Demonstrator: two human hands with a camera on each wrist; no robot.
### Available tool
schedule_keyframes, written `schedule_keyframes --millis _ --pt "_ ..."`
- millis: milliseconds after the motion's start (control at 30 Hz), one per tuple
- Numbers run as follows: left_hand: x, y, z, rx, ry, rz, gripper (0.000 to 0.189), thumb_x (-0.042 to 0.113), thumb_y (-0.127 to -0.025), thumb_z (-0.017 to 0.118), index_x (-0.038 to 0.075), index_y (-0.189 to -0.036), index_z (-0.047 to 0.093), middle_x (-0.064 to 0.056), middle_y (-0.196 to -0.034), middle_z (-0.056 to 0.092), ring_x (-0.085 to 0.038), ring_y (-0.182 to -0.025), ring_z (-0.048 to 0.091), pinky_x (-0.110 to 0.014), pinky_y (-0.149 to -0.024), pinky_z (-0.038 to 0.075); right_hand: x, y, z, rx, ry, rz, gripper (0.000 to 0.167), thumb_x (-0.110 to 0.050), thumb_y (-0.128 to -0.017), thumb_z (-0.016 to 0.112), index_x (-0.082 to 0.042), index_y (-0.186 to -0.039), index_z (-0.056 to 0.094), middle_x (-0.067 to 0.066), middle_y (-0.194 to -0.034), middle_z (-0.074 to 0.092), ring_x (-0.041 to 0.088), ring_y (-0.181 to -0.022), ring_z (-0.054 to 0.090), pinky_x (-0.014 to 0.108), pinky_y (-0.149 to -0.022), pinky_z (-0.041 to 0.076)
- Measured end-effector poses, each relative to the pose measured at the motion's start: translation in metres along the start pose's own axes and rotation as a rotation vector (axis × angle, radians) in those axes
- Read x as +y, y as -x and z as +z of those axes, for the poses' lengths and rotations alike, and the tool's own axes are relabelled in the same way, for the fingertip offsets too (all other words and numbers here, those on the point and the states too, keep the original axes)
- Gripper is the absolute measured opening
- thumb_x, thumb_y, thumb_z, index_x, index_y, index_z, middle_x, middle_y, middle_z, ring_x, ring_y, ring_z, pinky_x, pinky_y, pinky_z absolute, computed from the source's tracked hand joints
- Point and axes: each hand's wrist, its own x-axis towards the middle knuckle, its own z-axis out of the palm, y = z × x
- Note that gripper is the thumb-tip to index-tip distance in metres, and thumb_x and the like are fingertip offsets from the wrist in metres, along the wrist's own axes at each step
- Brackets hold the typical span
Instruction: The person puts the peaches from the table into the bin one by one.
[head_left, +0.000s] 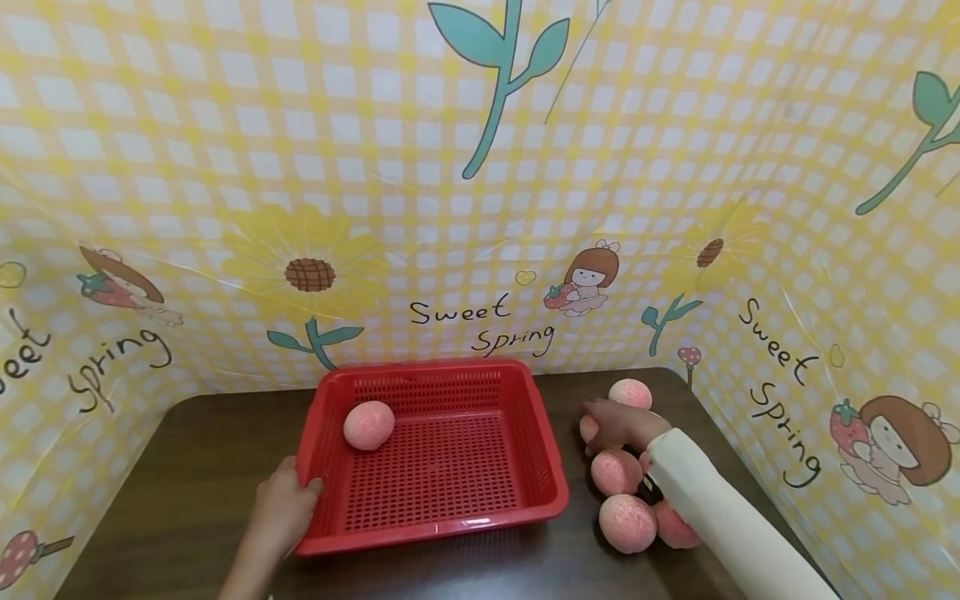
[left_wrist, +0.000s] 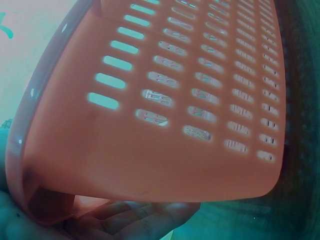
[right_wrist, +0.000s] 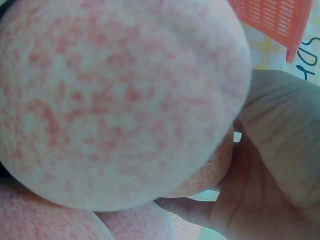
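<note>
A red plastic basket [head_left: 431,521] with slotted walls stands on the table, one pink speckled peach [head_left: 369,425] lying inside near its left wall. My left hand [head_left: 285,508] grips the basket's left rim, thumb on top; in the left wrist view, its fingers [left_wrist: 145,220] lie under the rim outside the wall. Right of the basket, my right hand [head_left: 622,423] reaches over a group of peaches and holds a peach [head_left: 589,428] between thumb and fingers. In the right wrist view, a large near peach [right_wrist: 120,105] hides much of the held peach [right_wrist: 212,172].
Around the right hand lie several other peaches, including a far peach [head_left: 631,392], a middle peach [head_left: 617,472] and a near peach [head_left: 627,523]. A checked yellow-and-white cloth [head_left: 420,200] rises behind and beside the dark wooden table [head_left: 202,467].
</note>
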Motion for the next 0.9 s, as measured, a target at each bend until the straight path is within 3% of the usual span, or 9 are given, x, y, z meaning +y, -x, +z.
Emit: schedule_keyframes --millis 267,467,900 --pt "0.0006 0.0007 -0.0003 0.003 -0.009 0.007 0.044 0.007 -0.1 0.051 -0.019 -0.135 0.041 -0.033 -0.106 0.068 -0.028 -0.085 0.071 -0.039 -0.065 0.057 -0.0026 0.0008 0.0011 0.013 0.063 -0.033 0.044 -0.021 -0.079 0.085 -0.011 -0.116 0.063 0.005 -0.102 0.064 0.021 -0.09 0.058 0.046 -0.086 0.051" --pt "0.0022 0.0019 -0.001 -0.001 0.004 -0.011 0.045 0.007 -0.1 0.05 -0.019 -0.136 0.041 -0.032 -0.108 0.068 -0.026 -0.085 0.071 -0.037 -0.065 0.057 -0.001 0.0005 0.003 0.024 0.069 -0.063 0.048 -0.02 -0.078 0.086 -0.009 -0.12 0.063 0.007 -0.109 0.063 0.022 -0.093 0.057 0.047 -0.087 0.051" --pt "0.0012 0.0007 0.0001 0.004 0.001 -0.001 0.045 0.007 -0.101 0.051 -0.019 -0.136 0.041 -0.032 -0.107 0.068 -0.028 -0.086 0.07 -0.038 -0.066 0.057 -0.0013 -0.0045 0.0031 -0.008 0.095 0.015 0.052 -0.022 -0.077 0.086 -0.014 -0.123 0.062 0.006 -0.119 0.062 0.022 -0.096 0.058 0.044 -0.086 0.052"
